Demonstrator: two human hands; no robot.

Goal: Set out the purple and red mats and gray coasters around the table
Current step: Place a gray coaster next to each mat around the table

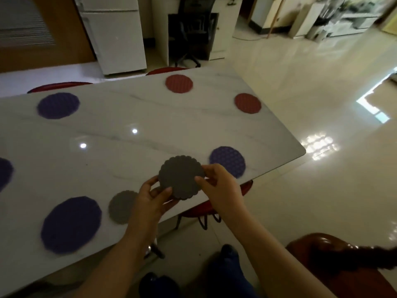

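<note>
Gripping a gray scalloped coaster by its opposite edges, the left hand and right hand hold it above the marble table's near edge, flat face tilted toward the camera. Its underside is hidden. Another gray coaster lies partly behind the left wrist, beside a blurred purple mat; a second purple mat sits partly hidden behind the right fingers.

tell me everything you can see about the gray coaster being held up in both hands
The held gray coaster is a flat, dark gray disc with a scalloped edge and a matte, soft look. It is lifted above the near edge of the white marble table, tilted toward the camera. The left hand pinches its lower left side and the right hand its right edge. It may be a small stack; that is unclear.
</note>
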